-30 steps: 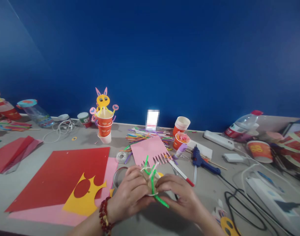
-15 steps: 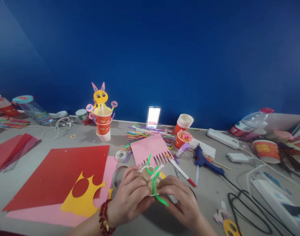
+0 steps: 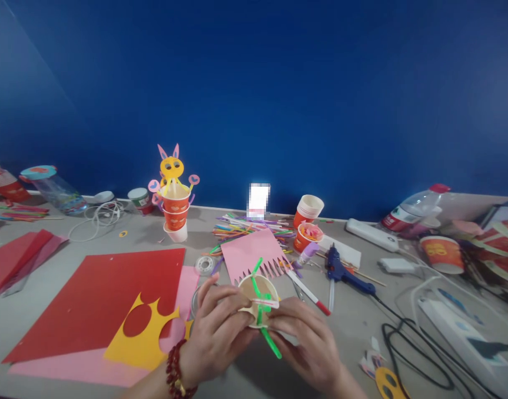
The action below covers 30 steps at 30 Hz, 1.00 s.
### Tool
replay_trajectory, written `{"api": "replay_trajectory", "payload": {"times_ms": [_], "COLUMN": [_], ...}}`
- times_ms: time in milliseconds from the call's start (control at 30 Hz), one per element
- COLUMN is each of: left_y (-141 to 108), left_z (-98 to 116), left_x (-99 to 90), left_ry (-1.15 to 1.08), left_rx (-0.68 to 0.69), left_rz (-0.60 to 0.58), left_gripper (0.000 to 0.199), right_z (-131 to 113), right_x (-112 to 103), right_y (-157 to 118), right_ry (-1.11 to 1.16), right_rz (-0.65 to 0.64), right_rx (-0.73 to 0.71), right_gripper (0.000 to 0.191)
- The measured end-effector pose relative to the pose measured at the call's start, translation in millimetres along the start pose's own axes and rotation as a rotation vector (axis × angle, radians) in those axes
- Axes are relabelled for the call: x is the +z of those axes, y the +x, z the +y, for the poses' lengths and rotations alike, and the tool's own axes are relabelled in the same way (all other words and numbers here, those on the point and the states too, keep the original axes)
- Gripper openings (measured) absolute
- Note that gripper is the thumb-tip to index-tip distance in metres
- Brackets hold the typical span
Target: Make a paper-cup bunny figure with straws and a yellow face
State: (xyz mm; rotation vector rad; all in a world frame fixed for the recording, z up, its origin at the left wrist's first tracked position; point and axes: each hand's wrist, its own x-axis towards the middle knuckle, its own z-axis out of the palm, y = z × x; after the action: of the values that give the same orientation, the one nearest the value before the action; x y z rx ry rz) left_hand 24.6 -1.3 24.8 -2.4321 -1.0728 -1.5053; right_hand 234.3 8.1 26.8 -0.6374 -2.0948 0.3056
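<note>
A paper cup, its mouth facing up toward me, is between my two hands above the table's near edge. Bright green pipe cleaner runs through the cup and sticks out past its far and near rims. My left hand grips the cup's left side, thumb and fingers bent inside the rim. On the right side, my right hand has its fingers closed around the cup wall beside the green stem. A narrow pink-white strip crosses the cup's mouth; what fixes it is hidden.
Red paper and yellow cut-out paper lie left. Fringed pink paper, a marker and tape lie ahead. Right are a blue glue gun and its black cable. A stacked-cup figure stands behind.
The cup has tipped so more of its inside shows. The pink-white strip has swung from slanting upward to nearly level, and the near green end points lower. Both hands keep their hold.
</note>
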Motion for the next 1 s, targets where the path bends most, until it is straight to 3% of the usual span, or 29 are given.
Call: {"api": "replay_trajectory", "payload": {"times_ms": [500,1000], "left_y": [3.0,-2.6], "left_z": [5.3,7.6], "left_x": [-4.1,5.1], "left_ry": [0.061,0.129], "left_rx": [-0.022,-0.022], "left_rz": [0.001,-0.012], "left_gripper": [0.009,0.011], "right_z": [-1.2,4.4], "right_x": [3.3,1.6], "right_y": [1.5,-8.6], "right_ry": [-0.069,-0.052], "right_rz": [0.048,0.031], "right_rx": [-0.052,-0.024], "right_gripper": [0.020,0.020]}}
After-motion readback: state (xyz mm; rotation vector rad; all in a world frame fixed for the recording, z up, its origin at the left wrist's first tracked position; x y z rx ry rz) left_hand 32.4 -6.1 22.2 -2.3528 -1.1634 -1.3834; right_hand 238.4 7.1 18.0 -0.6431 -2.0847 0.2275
